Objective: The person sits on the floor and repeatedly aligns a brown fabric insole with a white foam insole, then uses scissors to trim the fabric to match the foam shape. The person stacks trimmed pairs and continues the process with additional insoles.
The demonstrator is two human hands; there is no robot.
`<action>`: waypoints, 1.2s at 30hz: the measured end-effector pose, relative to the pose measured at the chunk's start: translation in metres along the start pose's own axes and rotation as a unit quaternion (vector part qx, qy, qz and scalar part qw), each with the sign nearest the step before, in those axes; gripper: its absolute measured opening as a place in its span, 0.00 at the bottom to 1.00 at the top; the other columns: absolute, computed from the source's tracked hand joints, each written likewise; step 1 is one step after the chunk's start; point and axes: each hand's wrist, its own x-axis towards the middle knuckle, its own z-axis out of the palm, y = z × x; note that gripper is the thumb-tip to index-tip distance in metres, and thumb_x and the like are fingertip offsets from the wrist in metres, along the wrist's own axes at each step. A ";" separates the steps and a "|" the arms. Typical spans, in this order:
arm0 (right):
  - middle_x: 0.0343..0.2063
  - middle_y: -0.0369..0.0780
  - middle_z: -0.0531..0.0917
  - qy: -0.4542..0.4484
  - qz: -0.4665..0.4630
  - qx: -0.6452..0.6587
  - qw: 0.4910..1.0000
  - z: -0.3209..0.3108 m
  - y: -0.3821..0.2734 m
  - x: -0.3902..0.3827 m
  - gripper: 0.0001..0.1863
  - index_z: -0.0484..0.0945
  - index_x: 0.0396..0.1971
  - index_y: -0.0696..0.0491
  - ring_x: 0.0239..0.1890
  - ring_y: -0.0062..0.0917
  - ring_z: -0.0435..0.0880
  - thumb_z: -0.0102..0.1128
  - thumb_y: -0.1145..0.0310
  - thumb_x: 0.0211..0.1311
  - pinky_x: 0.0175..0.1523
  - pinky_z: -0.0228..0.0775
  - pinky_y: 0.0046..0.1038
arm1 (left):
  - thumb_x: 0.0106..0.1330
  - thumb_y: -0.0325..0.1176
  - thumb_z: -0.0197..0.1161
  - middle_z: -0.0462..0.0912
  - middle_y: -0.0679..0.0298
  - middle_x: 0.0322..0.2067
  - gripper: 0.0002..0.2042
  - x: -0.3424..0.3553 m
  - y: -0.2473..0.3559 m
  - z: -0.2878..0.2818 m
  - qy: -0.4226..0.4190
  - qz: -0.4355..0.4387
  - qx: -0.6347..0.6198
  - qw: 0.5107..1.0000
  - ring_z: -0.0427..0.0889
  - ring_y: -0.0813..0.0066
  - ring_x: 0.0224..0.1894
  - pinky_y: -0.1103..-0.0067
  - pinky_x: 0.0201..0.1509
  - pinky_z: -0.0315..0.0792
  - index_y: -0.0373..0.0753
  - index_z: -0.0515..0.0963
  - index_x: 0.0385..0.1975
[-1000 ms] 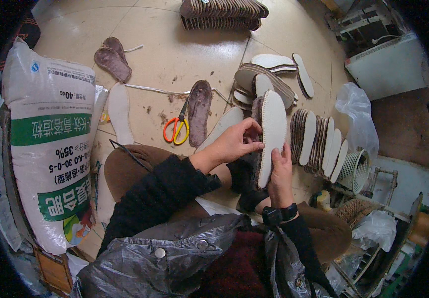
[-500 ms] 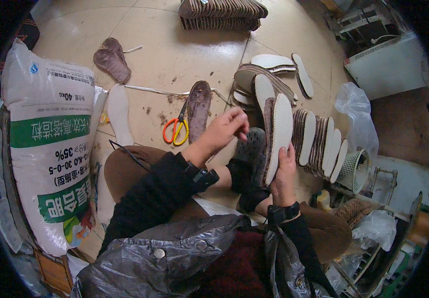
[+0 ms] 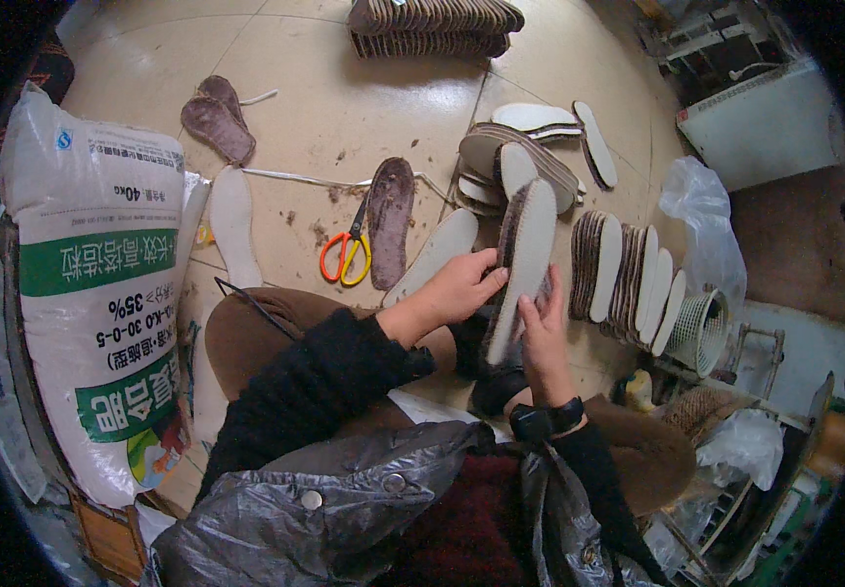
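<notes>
A small stack of insoles (image 3: 530, 259), pale-faced with brown fuzzy edges, is tilted upright between my hands. My right hand (image 3: 545, 338) grips it from the right, thumb on the pale face. On its left edge the bent fingers and thumb of my left hand (image 3: 456, 291) close. One pale insole (image 3: 439, 252) lies just beyond my left hand. Left of that is a brown fuzzy insole (image 3: 391, 220), with scissors (image 3: 347, 256) beside it, their handles orange and yellow. Behind the held stack, more piled insoles (image 3: 505, 161) lie on the floor.
Rows of insoles (image 3: 628, 274) stand at the right by a white basket (image 3: 698, 333) and a clear plastic bag (image 3: 701, 220). A large printed sack (image 3: 99, 215) stands at the left. Further bundles (image 3: 432, 29) sit at the far side. A white cord (image 3: 324, 180) crosses the floor.
My left hand has moved right and down onto the insole stack. The stack has shifted left and tilted in my right hand. A pale insole shows where my left hand was.
</notes>
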 end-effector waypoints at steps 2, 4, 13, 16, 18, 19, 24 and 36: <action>0.63 0.45 0.58 -0.019 -0.047 -0.112 0.992 -0.002 0.002 0.001 0.33 0.46 0.67 0.56 0.62 0.30 0.62 0.48 0.71 0.64 0.64 0.54 0.29 | 0.67 0.36 0.51 0.78 0.49 0.31 0.12 -0.001 -0.002 0.006 0.006 0.008 0.061 0.998 0.78 0.57 0.34 0.68 0.40 0.70 0.30 0.71 0.38; 0.65 0.45 0.55 -0.048 -0.047 -0.230 0.971 -0.002 0.002 0.004 0.34 0.46 0.67 0.56 0.66 0.30 0.55 0.49 0.71 0.64 0.67 0.46 0.29 | 0.67 0.36 0.50 0.77 0.47 0.31 0.12 -0.001 -0.003 0.009 0.009 0.010 0.073 0.997 0.77 0.55 0.33 0.68 0.39 0.70 0.30 0.70 0.37; 0.52 0.47 0.74 -0.045 0.188 0.275 0.942 -0.017 -0.014 0.006 0.24 0.61 0.58 0.62 0.50 0.33 0.76 0.42 0.63 0.66 0.56 0.68 0.33 | 0.70 0.37 0.48 0.79 0.58 0.37 0.15 0.009 -0.019 -0.015 0.055 -0.047 -0.026 0.997 0.77 0.72 0.38 0.76 0.45 0.70 0.31 0.71 0.45; 0.52 0.48 0.75 -0.085 0.162 0.312 0.932 -0.021 -0.011 0.014 0.22 0.63 0.56 0.62 0.50 0.33 0.76 0.40 0.65 0.67 0.56 0.67 0.33 | 0.70 0.38 0.48 0.79 0.61 0.39 0.16 0.016 -0.028 -0.028 0.084 -0.071 -0.093 0.990 0.76 0.77 0.40 0.78 0.47 0.70 0.30 0.71 0.46; 0.54 0.49 0.73 -0.084 0.144 0.291 0.942 -0.022 -0.010 0.014 0.22 0.63 0.56 0.61 0.50 0.32 0.76 0.39 0.65 0.67 0.56 0.68 0.32 | 0.71 0.38 0.48 0.79 0.61 0.39 0.16 0.021 -0.032 -0.033 0.086 -0.117 -0.096 0.985 0.76 0.77 0.41 0.79 0.48 0.70 0.30 0.71 0.45; 0.54 0.49 0.73 -0.081 0.144 0.289 0.943 -0.022 -0.011 0.014 0.21 0.63 0.56 0.61 0.50 0.32 0.77 0.39 0.65 0.67 0.55 0.68 0.32 | 0.71 0.38 0.48 0.79 0.62 0.38 0.15 0.022 -0.034 -0.034 0.089 -0.130 -0.052 0.986 0.76 0.78 0.39 0.79 0.46 0.71 0.30 0.72 0.44; 0.50 0.49 0.76 -0.084 0.148 0.287 0.943 -0.020 -0.016 0.011 0.21 0.63 0.56 0.60 0.48 0.33 0.78 0.41 0.65 0.67 0.55 0.69 0.33 | 0.71 0.39 0.48 0.80 0.63 0.36 0.16 0.021 -0.039 -0.032 0.099 -0.117 -0.139 0.978 0.76 0.79 0.37 0.80 0.44 0.71 0.29 0.72 0.43; 0.46 0.41 0.78 -0.023 0.211 0.229 0.950 -0.017 -0.008 0.010 0.20 0.67 0.53 0.58 0.47 0.30 0.77 0.51 0.67 0.63 0.54 0.68 0.32 | 0.72 0.39 0.47 0.79 0.66 0.33 0.15 0.017 -0.025 -0.025 0.065 -0.124 -0.193 0.971 0.75 0.82 0.35 0.81 0.41 0.70 0.31 0.72 0.40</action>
